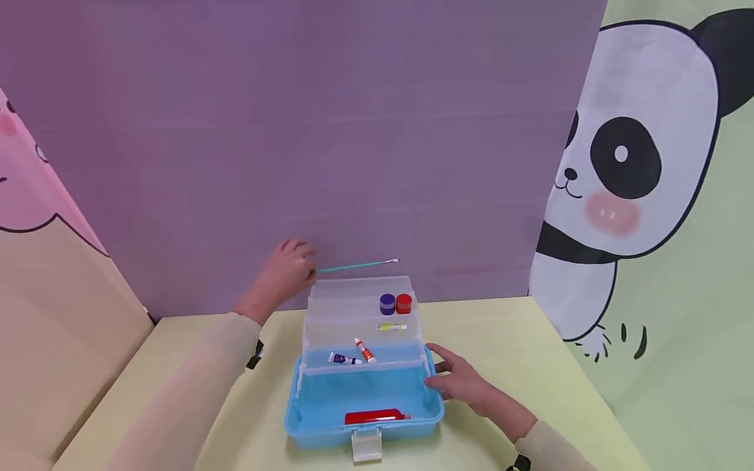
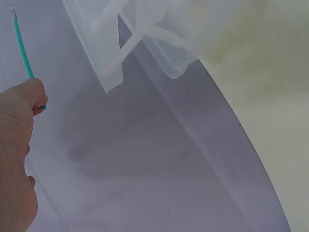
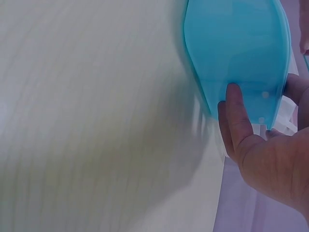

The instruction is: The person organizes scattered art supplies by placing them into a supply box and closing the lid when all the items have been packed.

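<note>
My left hand [image 1: 287, 267] pinches the end of a thin green paintbrush [image 1: 353, 266] above the back of the box, its bristle end pointing right. The left wrist view shows the brush [image 2: 22, 48] held between thumb and fingers. A blue plastic box [image 1: 330, 396] stands open with translucent tiered trays [image 1: 338, 331] raised. At its right side my right hand [image 1: 465, 384] grips the wall; in the right wrist view, fingertips [image 3: 234, 92] lie against the blue outer side. Inside the box lies a red tube [image 1: 374, 416].
The trays carry a purple paint pot [image 1: 387, 303], a red paint pot [image 1: 403, 303], a yellow tube [image 1: 391, 327], a purple tube [image 1: 344, 358] and an orange-red tube [image 1: 365, 350]. A white latch [image 1: 366, 446] hangs at the front. Behind the pale table [image 1: 483, 340] rises a purple backdrop [image 1: 353, 131].
</note>
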Demonstrator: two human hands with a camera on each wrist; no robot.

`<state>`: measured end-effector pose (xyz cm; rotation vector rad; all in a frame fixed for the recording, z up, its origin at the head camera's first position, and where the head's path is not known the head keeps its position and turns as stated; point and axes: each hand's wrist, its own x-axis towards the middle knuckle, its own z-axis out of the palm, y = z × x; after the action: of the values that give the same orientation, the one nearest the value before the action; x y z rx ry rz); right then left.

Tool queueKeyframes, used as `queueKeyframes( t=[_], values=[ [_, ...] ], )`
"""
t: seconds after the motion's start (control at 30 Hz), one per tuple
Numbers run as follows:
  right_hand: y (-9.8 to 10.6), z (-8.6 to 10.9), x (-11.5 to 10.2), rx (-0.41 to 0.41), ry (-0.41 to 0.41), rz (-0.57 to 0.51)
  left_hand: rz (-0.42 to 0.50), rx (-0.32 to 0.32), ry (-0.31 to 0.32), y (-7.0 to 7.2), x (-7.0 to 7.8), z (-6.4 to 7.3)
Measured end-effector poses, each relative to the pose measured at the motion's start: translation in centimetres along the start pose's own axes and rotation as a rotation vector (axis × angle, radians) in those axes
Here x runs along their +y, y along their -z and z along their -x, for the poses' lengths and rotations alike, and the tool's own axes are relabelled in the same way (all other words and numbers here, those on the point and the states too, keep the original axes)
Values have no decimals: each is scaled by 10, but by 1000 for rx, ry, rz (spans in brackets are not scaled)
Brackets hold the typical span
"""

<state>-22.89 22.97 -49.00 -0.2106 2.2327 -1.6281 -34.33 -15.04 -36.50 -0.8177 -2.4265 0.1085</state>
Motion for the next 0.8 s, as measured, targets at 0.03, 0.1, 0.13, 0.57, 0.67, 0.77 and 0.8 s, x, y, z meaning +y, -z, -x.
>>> queueKeyframes(
  t=[0.03,0.1,0.13,0.57,0.67,0.77,0.8],
  values=[
    [0,0,0,7,-3,4,3,-5,-1,-3,1,-2],
    [1,1,0,13,-8,10,2,-11,-4,-8,2,-6],
    [1,1,1,14,-9,8,2,-15,-3,-11,2,-7],
    [0,1,-4,13,1,13,35,11,-15,-24,4,-6],
    [0,1,-4,11,7,10,49,5,-13,-25,4,-6],
    [-1,2,-3,8,9,5,60,2,-12,-26,4,-7],
    [-1,2,-3,8,6,4,63,-2,-11,-26,4,-7]
  ],
)
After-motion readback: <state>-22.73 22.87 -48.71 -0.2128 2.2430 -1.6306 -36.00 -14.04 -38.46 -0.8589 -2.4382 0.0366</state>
